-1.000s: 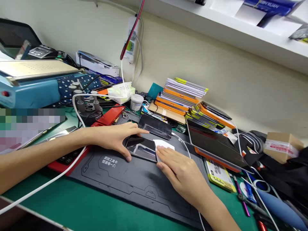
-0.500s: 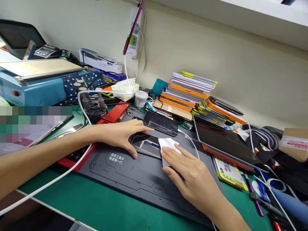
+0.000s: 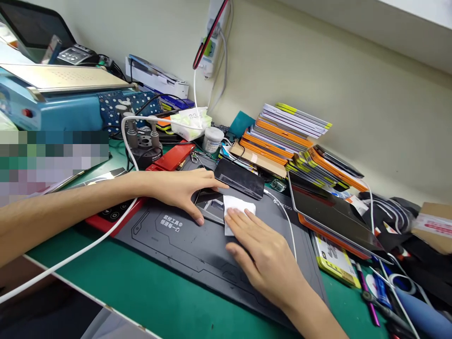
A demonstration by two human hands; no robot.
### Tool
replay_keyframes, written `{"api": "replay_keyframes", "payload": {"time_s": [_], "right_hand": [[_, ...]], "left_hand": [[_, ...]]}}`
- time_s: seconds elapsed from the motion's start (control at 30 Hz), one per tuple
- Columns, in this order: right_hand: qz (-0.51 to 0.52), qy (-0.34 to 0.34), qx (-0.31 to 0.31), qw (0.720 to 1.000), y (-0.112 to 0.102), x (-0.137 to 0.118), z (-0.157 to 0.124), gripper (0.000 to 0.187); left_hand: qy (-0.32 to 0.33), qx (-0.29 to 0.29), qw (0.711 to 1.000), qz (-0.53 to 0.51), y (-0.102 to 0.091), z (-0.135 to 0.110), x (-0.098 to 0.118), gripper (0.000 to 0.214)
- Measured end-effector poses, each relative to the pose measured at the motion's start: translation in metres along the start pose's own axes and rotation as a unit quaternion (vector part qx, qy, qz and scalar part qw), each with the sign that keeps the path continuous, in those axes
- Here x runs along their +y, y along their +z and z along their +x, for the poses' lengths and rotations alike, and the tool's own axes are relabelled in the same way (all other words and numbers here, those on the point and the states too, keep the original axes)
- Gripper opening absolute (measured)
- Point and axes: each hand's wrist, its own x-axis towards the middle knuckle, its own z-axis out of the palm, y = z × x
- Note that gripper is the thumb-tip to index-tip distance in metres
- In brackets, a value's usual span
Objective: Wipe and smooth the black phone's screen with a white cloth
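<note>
Seemingly to steady the phone (image 3: 212,210) on the mat (image 3: 197,254), your left hand (image 3: 181,190), spread wide, spans its left end; your right hand (image 3: 263,242) lies flat on the tissue (image 3: 240,202) covering the other.

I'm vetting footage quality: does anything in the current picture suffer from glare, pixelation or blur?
Head view: pale reflections on the phone partly covered by the white tissue; head view: a pixelated patch hides detail at the left edge; head view: lettering on the mat looks reasonably sharp.

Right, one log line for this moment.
left hand: spread at left end of nearer screen | right hand: fingers on white wipe
</note>
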Motion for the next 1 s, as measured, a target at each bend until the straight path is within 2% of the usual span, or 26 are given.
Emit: {"api": "replay_keyframes", "payload": {"time_s": [0.13,0.27,0.37,0.47,0.57,0.63,0.7,0.87,0.93,1.0], "right_hand": [[0.01,0.023,-0.022,0.999,0.002,0.014,0.009,0.05],[-0.023,0.006,-0.003,1.0,-0.003,0.01,-0.004,0.042],[-0.028,-0.011,0.023,0.999,-0.005,0.003,-0.007,0.04],[0.013,0.013,-0.005,1.0,-0.001,0.006,0.012,0.04],[0.033,0.033,-0.027,0.999,0.008,0.017,0.037,0.044],[0.028,0.041,-0.025,0.998,0.013,0.018,0.043,0.047],[0.022,0.038,-0.021,0.999,0.014,0.012,0.036,0.048],[-0.009,0.002,-0.032,0.999,0.001,-0.004,-0.002,0.053],[-0.02,0.001,-0.033,0.999,0.001,-0.003,-0.001,0.052],[-0.018,0.009,-0.028,0.999,0.008,-0.001,0.014,0.049]], "left_hand": [[0.001,0.006,1.0,0.005,0.0,0.001,-0.002,0.099],[0.019,-0.004,1.0,0.003,-0.003,0.002,-0.003,0.104],[0.015,0.002,0.999,-0.044,-0.006,0.001,-0.002,0.081],[-0.015,0.017,0.991,-0.128,-0.009,0.0,-0.002,0.053],[-0.036,0.023,0.983,-0.178,-0.008,0.002,-0.008,0.055],[-0.043,0.027,0.978,-0.203,-0.005,0.006,-0.013,0.058],[-0.043,0.032,0.974,-0.218,-0.003,0.008,-0.017,0.058],[-0.036,0.04,0.971,-0.232,-0.005,0.009,-0.017,0.054],[-0.037,0.04,0.971,-0.235,-0.006,0.008,-0.015,0.055],[-0.034,0.037,0.971,-0.234,-0.007,0.007,-0.014,0.055]]}}
